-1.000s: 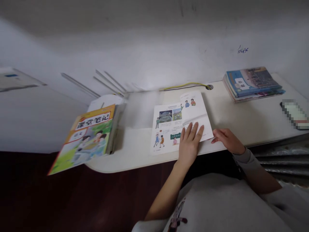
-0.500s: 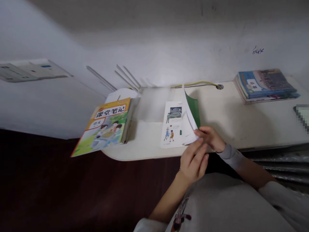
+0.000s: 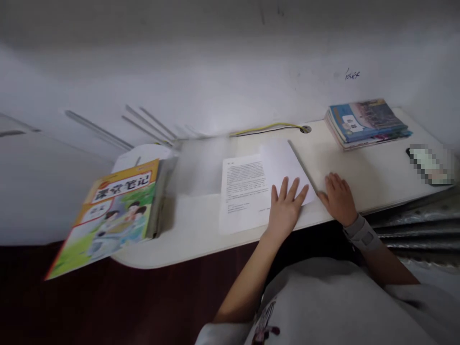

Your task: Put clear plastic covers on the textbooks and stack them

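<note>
An open book (image 3: 246, 191) lies on the white desk, with printed text on its left page and a blank white right page (image 3: 280, 165). Flat on the lower part of that right page rests my left hand (image 3: 286, 208), its fingers spread. My right hand (image 3: 339, 199) lies on the desk just beyond the book's right edge, palm down, fingers stretched out and holding nothing. Its thumb is close to the book's edge; whether it touches, I cannot tell.
Left of the book, a stack of books topped by a yellow and green workbook (image 3: 115, 211) overhangs the desk (image 3: 194, 239). Blue-covered books (image 3: 366, 122) are piled at the back right, near a blurred-out phone (image 3: 431, 165). A yellow cable (image 3: 266, 128) runs along the wall.
The lifted pages and green cover have come down; the book shows text where pictures were. My left hand has flattened onto the page, and my right hand has let go and moved right.
</note>
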Motion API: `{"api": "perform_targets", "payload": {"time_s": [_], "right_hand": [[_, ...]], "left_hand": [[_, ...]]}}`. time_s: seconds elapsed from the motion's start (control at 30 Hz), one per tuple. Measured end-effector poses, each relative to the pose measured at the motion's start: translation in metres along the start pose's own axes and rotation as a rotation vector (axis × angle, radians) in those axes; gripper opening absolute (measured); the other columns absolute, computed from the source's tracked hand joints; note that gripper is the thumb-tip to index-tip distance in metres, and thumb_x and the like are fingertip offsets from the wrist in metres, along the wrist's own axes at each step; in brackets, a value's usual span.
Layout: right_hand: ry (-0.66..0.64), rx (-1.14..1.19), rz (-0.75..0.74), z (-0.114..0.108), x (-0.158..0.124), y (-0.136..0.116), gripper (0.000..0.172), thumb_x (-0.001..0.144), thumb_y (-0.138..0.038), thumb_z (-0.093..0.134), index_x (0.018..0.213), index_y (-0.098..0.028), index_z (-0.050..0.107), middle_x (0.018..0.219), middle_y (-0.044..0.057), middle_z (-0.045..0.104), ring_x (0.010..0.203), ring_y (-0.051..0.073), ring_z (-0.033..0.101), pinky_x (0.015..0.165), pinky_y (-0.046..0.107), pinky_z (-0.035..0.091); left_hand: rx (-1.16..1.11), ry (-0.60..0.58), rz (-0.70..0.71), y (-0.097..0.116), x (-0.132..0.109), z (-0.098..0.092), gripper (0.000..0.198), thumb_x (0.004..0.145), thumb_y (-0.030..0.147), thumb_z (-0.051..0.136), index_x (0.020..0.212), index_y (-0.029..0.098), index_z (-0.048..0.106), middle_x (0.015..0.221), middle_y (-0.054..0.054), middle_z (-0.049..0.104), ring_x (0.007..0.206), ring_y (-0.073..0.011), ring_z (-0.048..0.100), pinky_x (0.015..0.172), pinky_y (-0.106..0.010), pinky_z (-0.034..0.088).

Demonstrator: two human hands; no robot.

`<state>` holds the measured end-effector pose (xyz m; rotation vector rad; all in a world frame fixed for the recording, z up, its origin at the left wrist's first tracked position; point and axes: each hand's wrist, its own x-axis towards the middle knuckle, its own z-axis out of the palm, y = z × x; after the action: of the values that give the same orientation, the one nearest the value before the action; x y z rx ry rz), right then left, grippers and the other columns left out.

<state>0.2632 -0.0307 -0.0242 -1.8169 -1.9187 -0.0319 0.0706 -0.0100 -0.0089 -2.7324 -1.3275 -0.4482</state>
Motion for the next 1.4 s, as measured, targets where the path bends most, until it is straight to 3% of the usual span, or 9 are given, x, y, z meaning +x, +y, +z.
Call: {"api": "perform_targets", "payload": {"time_s": [0.13, 0.27, 0.9, 1.07, 1.17, 1.4], "right_hand": [[-0.067, -0.106, 0.009, 0.012, -0.013, 0.020, 0.049, 0.094, -0.028, 0.035, 0.132, 0.001, 0.044, 0.137, 0.027, 0.046, 0.132, 0.032, 0.038, 0.105, 0.051, 0.034], [-0.064, -0.045, -0.007, 0.017, -0.012, 0.030, 0.049, 0.094, -0.023, 0.029, 0.137, -0.003, 0.040, 0.135, 0.024, 0.051, 0.131, 0.029, 0.042, 0.104, 0.050, 0.038], [0.027, 0.233, 0.067, 0.010, -0.012, 0.039, 0.053, 0.095, -0.025, 0.023, 0.148, -0.014, 0.024, 0.140, 0.014, 0.049, 0.127, 0.022, 0.047, 0.105, 0.044, 0.041], [0.014, 0.060, 0.088, 0.006, -0.011, 0.045, 0.051, 0.096, -0.030, 0.027, 0.141, -0.008, 0.035, 0.140, 0.021, 0.046, 0.135, 0.028, 0.035, 0.107, 0.052, 0.034], [-0.033, -0.028, 0.083, 0.005, -0.009, 0.048, 0.050, 0.096, -0.032, 0.028, 0.135, -0.004, 0.044, 0.137, 0.025, 0.047, 0.135, 0.031, 0.036, 0.106, 0.053, 0.033], [-0.039, -0.043, 0.072, 0.007, -0.007, 0.049, 0.053, 0.097, -0.035, 0.025, 0.129, 0.000, 0.048, 0.135, 0.027, 0.049, 0.133, 0.030, 0.039, 0.106, 0.050, 0.033]], "left_hand": [[0.028, -0.041, 0.104, 0.018, 0.014, 0.008, 0.048, 0.091, 0.016, 0.044, 0.137, 0.027, 0.046, 0.147, -0.008, 0.040, 0.138, -0.0356, 0.027, 0.106, -0.065, 0.026], [0.040, -0.087, 0.134, 0.020, 0.017, 0.016, 0.042, 0.091, 0.017, 0.044, 0.132, 0.025, 0.052, 0.144, -0.010, 0.045, 0.137, -0.0366, 0.031, 0.105, -0.067, 0.025], [0.073, -0.190, 0.177, 0.039, 0.049, 0.019, 0.042, 0.095, 0.020, 0.035, 0.134, 0.022, 0.050, 0.142, -0.012, 0.046, 0.133, -0.0356, 0.037, 0.103, -0.066, 0.029], [0.105, -0.169, 0.223, 0.039, 0.048, 0.023, 0.043, 0.095, 0.018, 0.036, 0.136, 0.016, 0.047, 0.143, -0.016, 0.044, 0.134, -0.0284, 0.039, 0.109, -0.053, 0.029], [0.125, -0.159, 0.274, 0.038, 0.044, 0.025, 0.043, 0.094, 0.014, 0.035, 0.135, 0.009, 0.047, 0.141, -0.019, 0.045, 0.132, -0.0238, 0.041, 0.110, -0.043, 0.031], [0.123, -0.156, 0.315, 0.051, 0.039, 0.024, 0.040, 0.094, 0.013, 0.036, 0.131, 0.006, 0.050, 0.137, -0.019, 0.050, 0.128, -0.0242, 0.047, 0.106, -0.040, 0.037]]}}
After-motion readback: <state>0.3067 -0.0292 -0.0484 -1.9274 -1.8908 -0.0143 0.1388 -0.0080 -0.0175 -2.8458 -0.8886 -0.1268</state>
